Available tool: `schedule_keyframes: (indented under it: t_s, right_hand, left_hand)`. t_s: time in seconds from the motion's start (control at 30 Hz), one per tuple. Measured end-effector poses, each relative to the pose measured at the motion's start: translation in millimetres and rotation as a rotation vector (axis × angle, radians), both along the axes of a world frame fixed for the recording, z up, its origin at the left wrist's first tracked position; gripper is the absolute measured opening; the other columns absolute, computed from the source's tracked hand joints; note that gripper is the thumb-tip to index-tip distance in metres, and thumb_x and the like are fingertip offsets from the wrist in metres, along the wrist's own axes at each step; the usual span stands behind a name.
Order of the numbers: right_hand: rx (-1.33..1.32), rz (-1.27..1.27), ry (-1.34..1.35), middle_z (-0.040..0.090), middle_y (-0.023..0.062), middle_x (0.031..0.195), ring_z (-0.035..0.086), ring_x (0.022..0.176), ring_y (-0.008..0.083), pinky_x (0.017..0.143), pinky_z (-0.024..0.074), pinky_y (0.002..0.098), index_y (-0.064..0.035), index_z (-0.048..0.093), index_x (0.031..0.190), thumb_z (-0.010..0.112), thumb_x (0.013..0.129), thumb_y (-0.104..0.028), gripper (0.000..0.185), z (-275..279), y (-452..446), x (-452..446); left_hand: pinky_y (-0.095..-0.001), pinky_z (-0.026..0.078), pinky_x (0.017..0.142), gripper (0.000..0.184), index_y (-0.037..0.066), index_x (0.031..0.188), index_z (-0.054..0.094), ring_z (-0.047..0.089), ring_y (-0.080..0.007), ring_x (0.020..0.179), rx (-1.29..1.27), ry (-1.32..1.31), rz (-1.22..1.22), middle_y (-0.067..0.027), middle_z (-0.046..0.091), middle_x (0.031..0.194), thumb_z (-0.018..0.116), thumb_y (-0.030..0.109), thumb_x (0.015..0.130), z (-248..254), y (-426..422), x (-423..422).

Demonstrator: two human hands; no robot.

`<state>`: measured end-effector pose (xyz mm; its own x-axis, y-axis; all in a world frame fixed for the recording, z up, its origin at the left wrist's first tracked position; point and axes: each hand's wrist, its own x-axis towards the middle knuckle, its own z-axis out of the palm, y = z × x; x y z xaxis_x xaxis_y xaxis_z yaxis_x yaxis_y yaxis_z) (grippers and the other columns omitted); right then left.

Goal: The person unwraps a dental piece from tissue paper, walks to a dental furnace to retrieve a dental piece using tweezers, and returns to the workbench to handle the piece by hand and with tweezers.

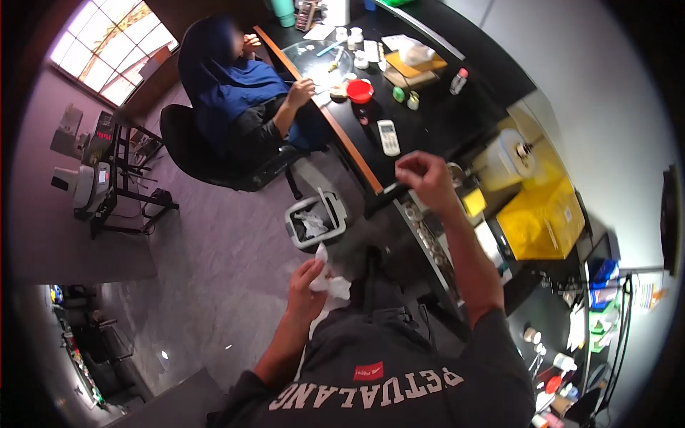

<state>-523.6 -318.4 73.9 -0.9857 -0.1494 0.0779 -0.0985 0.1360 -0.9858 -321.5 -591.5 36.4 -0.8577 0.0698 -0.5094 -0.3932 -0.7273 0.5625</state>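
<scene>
A crumpled white tissue (338,287) is pinched in my left hand (305,294), in front of my body and just below the waste bin (291,234). The fingers of this hand are closed around part of the tissue. My right hand (429,180) is raised over the corner of the black desk (446,132), its fingers curled together. Beside its fingertips a small white piece (390,187) shows near the desk edge; whether the hand touches it I cannot tell. Closest to that hand on the desk lies a white remote control (388,138).
A person in a blue head covering (207,71) sits at the desk, one hand (301,93) by a red bowl (359,90). Small jars, bottles and a tissue pack (415,53) stand on the desk. A yellow box (540,220) is at the right.
</scene>
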Motion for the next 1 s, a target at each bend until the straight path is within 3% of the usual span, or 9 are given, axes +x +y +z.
schedule_keyframes:
  t_s: [0.1, 0.23, 0.37, 0.4, 0.47, 0.63, 0.83, 0.93, 1.0]
  right_hand:
    - [0.258, 0.011, 0.127, 0.073, 0.0085, 0.076, 0.069, 0.071, 0.0115, 0.066, 0.0533, 0.0268, -0.0014, 0.073, 0.085, 0.072, 0.077, -0.009, 0.011, -28, -26, -156]
    - [0.590, -0.020, 0.151, 0.075, 0.0109, 0.083, 0.072, 0.077, 0.0212, 0.074, 0.0570, 0.0336, -0.0082, 0.077, 0.091, 0.077, 0.076, -0.023, 0.021, -76, -77, -347]
    - [0.818, 0.014, 0.048, 0.075, 0.0079, 0.084, 0.072, 0.081, 0.0237, 0.078, 0.0578, 0.0355, -0.0134, 0.078, 0.091, 0.082, 0.073, -0.025, 0.021, -136, -124, -449]
    - [0.945, 0.027, 0.058, 0.075, 0.0075, 0.086, 0.072, 0.079, 0.0196, 0.075, 0.0572, 0.0335, -0.0142, 0.079, 0.090, 0.083, 0.074, -0.029, 0.022, -142, -135, -464]
    - [1.059, 0.008, 0.062, 0.076, 0.0049, 0.087, 0.072, 0.080, 0.0208, 0.076, 0.0572, 0.0344, -0.0168, 0.079, 0.090, 0.083, 0.074, -0.030, 0.021, -155, -149, -483]
    - [1.143, 0.040, -0.016, 0.075, 0.0048, 0.089, 0.072, 0.086, 0.0219, 0.078, 0.0561, 0.0357, -0.0174, 0.079, 0.088, 0.083, 0.075, -0.030, 0.019, -167, -165, -502]
    - [1.164, 0.031, -0.064, 0.075, 0.0102, 0.088, 0.072, 0.085, 0.0237, 0.077, 0.0555, 0.0360, -0.0140, 0.078, 0.090, 0.087, 0.068, -0.032, 0.029, -150, -171, -500]
    - [1.137, -0.004, 0.277, 0.073, 0.0123, 0.084, 0.071, 0.083, 0.0247, 0.076, 0.0555, 0.0368, -0.0099, 0.076, 0.093, 0.088, 0.067, -0.032, 0.036, -151, -143, -513]
    - [0.984, -0.027, 0.311, 0.072, 0.0112, 0.077, 0.070, 0.068, 0.0211, 0.066, 0.0548, 0.0334, -0.0059, 0.075, 0.097, 0.084, 0.072, -0.026, 0.033, -116, -127, -493]
  left_hand:
    - [-0.0316, 0.049, 0.073, 0.014, 0.002, 0.099, 0.064, 0.062, -0.0162, 0.080, 0.019, -0.022, 0.209, -0.0063, 0.065, 0.086, 0.065, 0.016, 0.093, -18, -42, -3]
    - [-0.0315, 0.050, 0.070, 0.011, 0.006, 0.098, 0.064, 0.061, -0.0159, 0.075, -0.063, -0.179, 0.518, -0.0043, 0.064, 0.084, 0.065, 0.015, 0.093, -27, -80, -21]
    - [-0.0322, 0.050, 0.069, 0.008, 0.009, 0.097, 0.064, 0.060, -0.0155, 0.074, -0.057, -0.300, 0.713, -0.0022, 0.062, 0.081, 0.066, 0.016, 0.093, -31, -106, -40]
    - [-0.0326, 0.050, 0.069, 0.008, 0.009, 0.097, 0.064, 0.059, -0.0156, 0.074, -0.066, -0.297, 0.724, -0.0020, 0.061, 0.081, 0.066, 0.016, 0.093, -29, -109, -47]
    - [-0.0336, 0.049, 0.070, 0.008, 0.009, 0.097, 0.064, 0.058, -0.0158, 0.075, -0.080, -0.279, 0.755, -0.0015, 0.060, 0.080, 0.066, 0.016, 0.093, -25, -113, -60]
    - [-0.0347, 0.047, 0.070, 0.008, 0.010, 0.095, 0.064, 0.057, -0.0160, 0.075, -0.081, -0.328, 0.818, -0.0017, 0.059, 0.079, 0.067, 0.017, 0.093, -32, -122, -76]
    - [-0.0346, 0.047, 0.069, 0.007, 0.010, 0.093, 0.065, 0.057, -0.0159, 0.075, -0.066, -0.365, 0.802, -0.0021, 0.059, 0.078, 0.068, 0.017, 0.092, -37, -130, -91]
    - [-0.0346, 0.048, 0.069, 0.007, 0.010, 0.093, 0.065, 0.058, -0.0161, 0.075, -0.059, -0.312, 0.791, -0.0025, 0.061, 0.079, 0.068, 0.017, 0.092, -32, -138, -96]
    - [-0.0346, 0.049, 0.070, 0.008, 0.009, 0.094, 0.065, 0.059, -0.0164, 0.075, -0.055, -0.284, 0.794, -0.0031, 0.062, 0.081, 0.068, 0.016, 0.092, -29, -144, -88]
